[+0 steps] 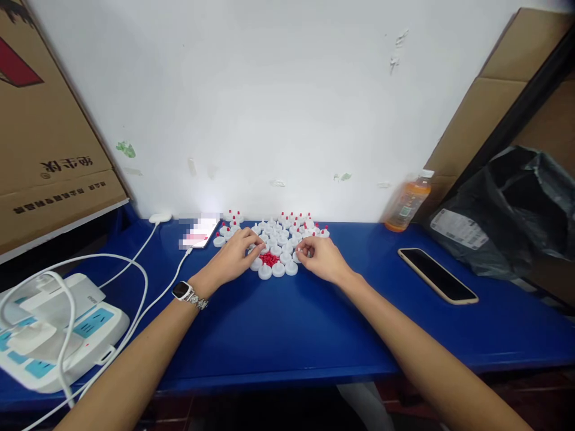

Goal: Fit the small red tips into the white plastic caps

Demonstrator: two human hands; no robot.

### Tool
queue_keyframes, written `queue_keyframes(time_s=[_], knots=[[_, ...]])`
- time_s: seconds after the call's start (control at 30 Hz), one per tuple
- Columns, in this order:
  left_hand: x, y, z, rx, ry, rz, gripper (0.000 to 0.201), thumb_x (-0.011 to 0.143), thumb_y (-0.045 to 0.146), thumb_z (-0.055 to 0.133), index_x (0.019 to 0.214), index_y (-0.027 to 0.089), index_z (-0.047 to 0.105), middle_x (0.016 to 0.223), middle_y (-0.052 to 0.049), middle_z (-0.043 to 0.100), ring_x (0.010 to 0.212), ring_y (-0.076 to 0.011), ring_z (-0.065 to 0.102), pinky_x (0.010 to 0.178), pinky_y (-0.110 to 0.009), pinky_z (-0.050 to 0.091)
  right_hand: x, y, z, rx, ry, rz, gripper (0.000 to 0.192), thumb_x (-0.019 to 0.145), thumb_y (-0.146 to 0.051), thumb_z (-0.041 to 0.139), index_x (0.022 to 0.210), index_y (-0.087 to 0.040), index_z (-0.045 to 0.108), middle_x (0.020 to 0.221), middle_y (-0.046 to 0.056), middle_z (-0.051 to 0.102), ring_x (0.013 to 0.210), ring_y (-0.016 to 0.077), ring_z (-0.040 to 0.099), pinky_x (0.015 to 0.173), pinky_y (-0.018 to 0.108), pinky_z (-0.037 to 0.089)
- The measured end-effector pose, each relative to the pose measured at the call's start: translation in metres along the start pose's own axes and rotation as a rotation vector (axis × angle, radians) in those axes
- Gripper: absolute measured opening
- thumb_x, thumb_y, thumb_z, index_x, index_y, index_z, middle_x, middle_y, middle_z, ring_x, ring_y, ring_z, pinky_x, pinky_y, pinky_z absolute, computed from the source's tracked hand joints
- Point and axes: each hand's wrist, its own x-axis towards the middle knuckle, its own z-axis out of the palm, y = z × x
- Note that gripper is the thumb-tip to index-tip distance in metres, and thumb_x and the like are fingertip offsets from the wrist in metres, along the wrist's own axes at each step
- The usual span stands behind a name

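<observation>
While both forearms reach across the blue table (287,335), the left hand (233,258) and right hand (321,257) each pinch a small piece beside the red bits (269,258), ringed by white caps (278,239) stretching far toward the wall.

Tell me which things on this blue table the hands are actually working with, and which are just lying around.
In use: white caps, loose red tips, caps already fitted with red tips, left hand, right hand.

Lying about: dark phone, orange drink bottle, charging phone, power strip, black bag, cardboard boxes.
</observation>
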Motion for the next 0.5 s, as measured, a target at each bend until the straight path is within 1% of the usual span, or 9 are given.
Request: queue_keyframes(time_s=[0.13, 0.23, 0.37, 0.5], knots=[[-0.0025, -0.0006, -0.0055, -0.017, 0.002, -0.04, 0.035, 0.1, 0.042, 0.043, 0.091, 0.019, 0.068, 0.092, -0.005, 0.059, 0.082, -0.0184, 0.056, 0.076, -0.033, 0.045, 0.001, 0.0015, 0.0012, -0.024, -0.042, 0.012, 0.014, 0.077, -0.022, 0.062, 0.086, -0.022, 0.073, 0.078, 0.0, 0.073, 0.067, 0.0142, 0.062, 0.06, 0.025, 0.041], [-0.0057, -0.0004, -0.0096, -0.012, 0.011, -0.082, 0.034, 0.099, 0.041, 0.044, 0.088, 0.019, 0.067, 0.083, -0.003, 0.06, 0.073, -0.0168, 0.054, 0.07, -0.032, 0.042, 0.0023, 0.0023, 0.0004, -0.008, -0.062, 0.013, 0.014, 0.078, -0.023, 0.061, 0.085, -0.022, 0.073, 0.078, 0.0, 0.073, 0.066, 0.0146, 0.063, 0.059, 0.025, 0.041], [-0.0085, -0.0028, -0.0108, -0.005, -0.009, -0.135, 0.035, 0.098, 0.042, 0.045, 0.083, 0.019, 0.067, 0.079, -0.003, 0.062, 0.071, -0.0168, 0.054, 0.067, -0.031, 0.041, 0.0027, 0.0002, -0.0025, -0.041, -0.048, -0.007, 0.015, 0.076, -0.02, 0.06, 0.082, -0.022, 0.074, 0.076, 0.0, 0.073, 0.065, 0.0148, 0.062, 0.059, 0.025, 0.041], [-0.0078, -0.0013, -0.007, -0.04, -0.024, -0.138, 0.035, 0.098, 0.043, 0.045, 0.082, 0.019, 0.066, 0.08, -0.003, 0.064, 0.07, -0.0165, 0.054, 0.066, -0.031, 0.041, 0.0033, 0.0011, 0.0, -0.037, -0.062, -0.012, 0.016, 0.075, -0.018, 0.06, 0.082, -0.021, 0.074, 0.074, 0.0, 0.073, 0.065, 0.0149, 0.063, 0.058, 0.025, 0.04]])
